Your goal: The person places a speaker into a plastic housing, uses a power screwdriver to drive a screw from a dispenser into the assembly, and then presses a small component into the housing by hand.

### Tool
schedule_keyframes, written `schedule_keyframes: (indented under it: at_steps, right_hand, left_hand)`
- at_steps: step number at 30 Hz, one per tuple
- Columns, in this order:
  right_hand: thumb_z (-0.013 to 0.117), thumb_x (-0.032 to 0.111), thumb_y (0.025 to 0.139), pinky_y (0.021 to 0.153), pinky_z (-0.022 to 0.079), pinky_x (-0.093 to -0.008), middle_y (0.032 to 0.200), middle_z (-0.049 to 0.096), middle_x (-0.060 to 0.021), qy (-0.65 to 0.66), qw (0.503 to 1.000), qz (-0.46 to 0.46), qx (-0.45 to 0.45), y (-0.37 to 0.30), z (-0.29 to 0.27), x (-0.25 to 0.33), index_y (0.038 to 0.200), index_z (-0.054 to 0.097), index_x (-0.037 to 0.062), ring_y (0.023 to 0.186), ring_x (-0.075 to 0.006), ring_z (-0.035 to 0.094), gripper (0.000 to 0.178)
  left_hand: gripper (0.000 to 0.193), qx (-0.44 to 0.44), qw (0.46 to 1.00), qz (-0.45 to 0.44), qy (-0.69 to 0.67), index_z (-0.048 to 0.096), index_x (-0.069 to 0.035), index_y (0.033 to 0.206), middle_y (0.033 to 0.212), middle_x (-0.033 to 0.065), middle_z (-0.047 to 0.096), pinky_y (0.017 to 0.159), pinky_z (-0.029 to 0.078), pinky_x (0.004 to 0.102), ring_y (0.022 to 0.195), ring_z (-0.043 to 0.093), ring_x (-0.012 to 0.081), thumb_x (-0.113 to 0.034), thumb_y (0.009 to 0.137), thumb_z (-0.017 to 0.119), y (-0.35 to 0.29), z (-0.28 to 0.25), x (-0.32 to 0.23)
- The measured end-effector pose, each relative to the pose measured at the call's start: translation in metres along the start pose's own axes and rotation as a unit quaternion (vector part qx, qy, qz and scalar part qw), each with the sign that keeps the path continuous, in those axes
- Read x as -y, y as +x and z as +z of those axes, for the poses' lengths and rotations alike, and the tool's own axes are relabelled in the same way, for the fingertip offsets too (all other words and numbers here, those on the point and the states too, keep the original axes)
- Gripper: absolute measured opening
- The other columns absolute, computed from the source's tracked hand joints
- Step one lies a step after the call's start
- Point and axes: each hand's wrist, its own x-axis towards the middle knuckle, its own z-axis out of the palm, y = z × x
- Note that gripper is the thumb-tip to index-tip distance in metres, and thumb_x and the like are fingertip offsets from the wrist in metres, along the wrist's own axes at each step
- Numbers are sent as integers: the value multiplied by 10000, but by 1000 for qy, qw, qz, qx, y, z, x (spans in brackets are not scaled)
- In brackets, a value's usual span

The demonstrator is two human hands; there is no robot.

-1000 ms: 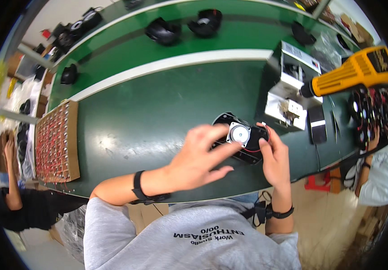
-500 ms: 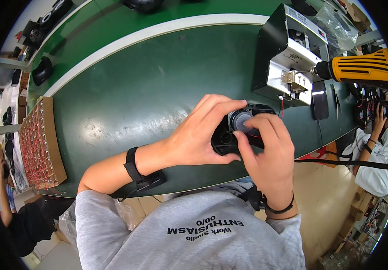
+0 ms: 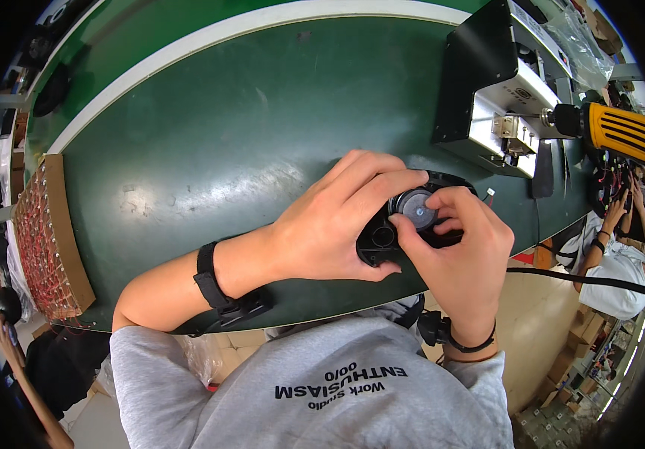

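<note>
My left hand (image 3: 341, 217) is wrapped round a black plastic housing (image 3: 375, 251) at the near edge of the green table. Its fingers lie over the far side and its thumb along the near side. A round speaker (image 3: 417, 208) with a grey disc face sits at the housing's opening, and I cannot tell whether it is fully seated. The thumb and fingers of my right hand (image 3: 466, 247) pinch the speaker's rim. Beside the housing, a small white connector (image 3: 491, 192) sticks out on a red wire. Both hands hide much of the housing.
A black-and-silver screw feeder (image 3: 498, 97) stands at the right, with a yellow-and-black electric screwdriver (image 3: 625, 135) beside it. At the left is a cardboard box (image 3: 71, 239) of red-wired parts. A black cable (image 3: 584, 278) crosses at right. Other people work at both sides.
The view has shifted a little. The speaker's grey face now shows more fully, and my right fingers have curled more at its rim. My left hand still grips the housing.
</note>
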Motion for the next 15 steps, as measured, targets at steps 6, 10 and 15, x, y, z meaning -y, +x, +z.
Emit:
schedule_keyframes:
  at_steps: [6,10,15]
  right_hand:
    - [881,149,693,562,532,-286,762,659,-71,11,1000,7,-4,0,-1,-4,872,652,44,622,-177,631,309]
    - [879,143,693,558,526,-281,758,659,-71,19,1000,14,1,2,-1,-5,866,652,40,615,-172,626,303]
    - [874,130,694,560,531,-283,756,660,-72,23,1000,18,7,3,-3,-4,865,651,38,619,-176,634,295]
  left_hand:
    - [828,3,1000,-3,-3,551,-23,1333,1195,158,594,901,497,427,1058,599,342,-66,565,858,1,1,3]
    - [829,2,1000,1,-12,548,-20,1335,1197,160,596,905,496,429,1062,600,346,-54,563,847,1,1,5]
    - [761,4,1000,-16,-21,617,-63,1275,1232,170,582,912,499,435,1086,588,359,-67,552,856,0,1,3]
